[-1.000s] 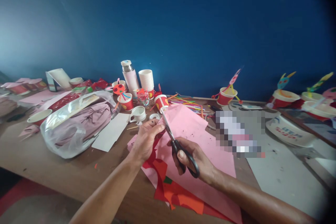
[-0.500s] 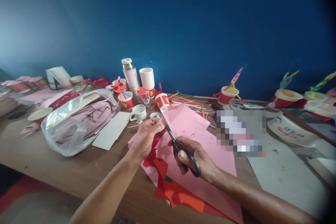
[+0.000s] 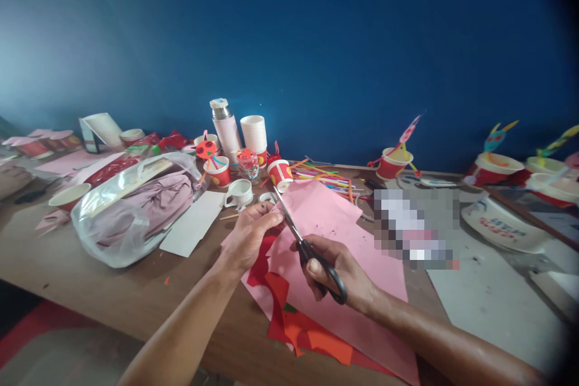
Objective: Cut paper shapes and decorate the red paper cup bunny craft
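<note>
Blue wall (image 3: 289, 60), brown table (image 3: 108, 292), R hand (image 3: 337, 265) clasping blk-handled scissors (image 3: 308, 253), L hand (image 3: 248, 234) pinching pink ppr (image 3: 319, 205)

A plain deep-blue wall (image 3: 289, 42) filled the upper half of the frame, paling under a whitish glow (image 3: 18, 66) at the far left. Below it, a brown wood-toned table (image 3: 113, 295) stretched across, ending in a slant at lower left above a blurred red and grey area (image 3: 54, 338).

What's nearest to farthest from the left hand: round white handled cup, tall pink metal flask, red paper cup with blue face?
1. White handled cup, just beyond the left hand.
2. Pink flask, farther back.
3. Blue-faced cup, far right.
</note>
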The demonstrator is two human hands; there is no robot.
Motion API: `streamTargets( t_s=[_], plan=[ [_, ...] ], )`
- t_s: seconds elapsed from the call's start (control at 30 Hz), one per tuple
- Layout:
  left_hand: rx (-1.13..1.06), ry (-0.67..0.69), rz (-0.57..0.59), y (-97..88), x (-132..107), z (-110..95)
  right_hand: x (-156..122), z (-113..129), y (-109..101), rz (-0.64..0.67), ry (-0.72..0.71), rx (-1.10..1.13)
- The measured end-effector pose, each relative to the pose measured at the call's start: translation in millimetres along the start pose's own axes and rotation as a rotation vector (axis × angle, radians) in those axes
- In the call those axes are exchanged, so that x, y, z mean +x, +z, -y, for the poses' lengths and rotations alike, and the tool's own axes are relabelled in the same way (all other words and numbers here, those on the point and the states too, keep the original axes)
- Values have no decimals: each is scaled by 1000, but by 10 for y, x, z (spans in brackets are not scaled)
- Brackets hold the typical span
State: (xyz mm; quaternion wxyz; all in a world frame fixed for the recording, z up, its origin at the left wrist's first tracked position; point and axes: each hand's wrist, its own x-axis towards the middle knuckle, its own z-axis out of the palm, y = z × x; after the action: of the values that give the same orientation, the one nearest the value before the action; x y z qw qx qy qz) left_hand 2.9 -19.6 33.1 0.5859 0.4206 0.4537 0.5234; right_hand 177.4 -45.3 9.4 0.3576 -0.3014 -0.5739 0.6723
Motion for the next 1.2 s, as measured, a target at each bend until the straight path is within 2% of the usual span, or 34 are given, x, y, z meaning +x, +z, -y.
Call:
streamTargets(
  t_s=[0.23, 0.53, 0.83, 1.03, 1.2],
  plan=[
    [12, -20, -12, -13, 13, -25, -5, -18, -28, 16, 3, -19],
    [15, -13, 50, -81, 35, -7, -1, -14, -42, 17, 13, -19],
    [-77, 46, 27, 3, -7, 49, 2, -28, -56, 3, -12, -33],
    [-9, 61, -10, -29, 3, 8, -6, 5, -83, 51, 0, -75],
    [60, 67, 28, -91, 25, -23, -2, 55, -118, 96, 1, -117]
  ],
)
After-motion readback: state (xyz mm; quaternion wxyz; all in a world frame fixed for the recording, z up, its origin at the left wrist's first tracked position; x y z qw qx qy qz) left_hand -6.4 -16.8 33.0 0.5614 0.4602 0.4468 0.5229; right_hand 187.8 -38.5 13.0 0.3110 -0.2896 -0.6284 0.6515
